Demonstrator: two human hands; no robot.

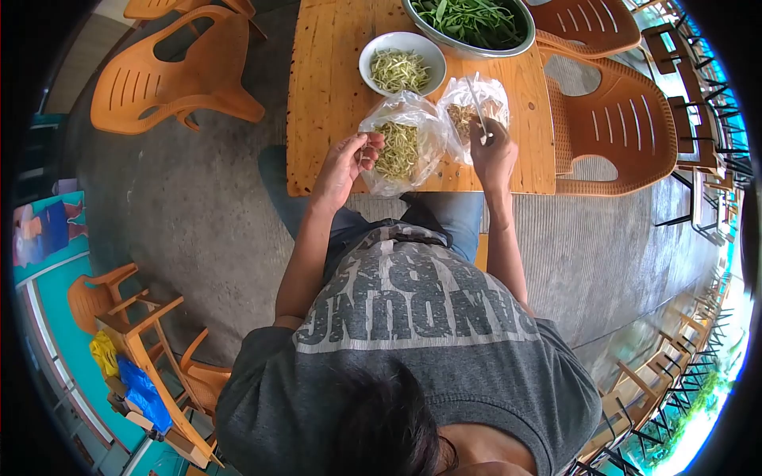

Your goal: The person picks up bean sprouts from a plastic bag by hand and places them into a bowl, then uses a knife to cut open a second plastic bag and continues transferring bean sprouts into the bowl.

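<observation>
Person seated at wooden table [329, 87]. Left hand [345, 163]: fingers curled, pinching the open edge of the sprout bag [405, 147], which lies at the table's near edge. Right hand [492, 155]: clenched round a thin stick [479, 103], raised over the second bag [460, 111] just beside the first. White bowl [373, 51] of sprouts behind the bags; metal basin [508, 49] of greens beyond.

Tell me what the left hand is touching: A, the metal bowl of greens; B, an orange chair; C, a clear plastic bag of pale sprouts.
C: the left hand has its fingers at the mouth of the clear plastic bag of pale sprouts, well short of the metal bowl.
</observation>
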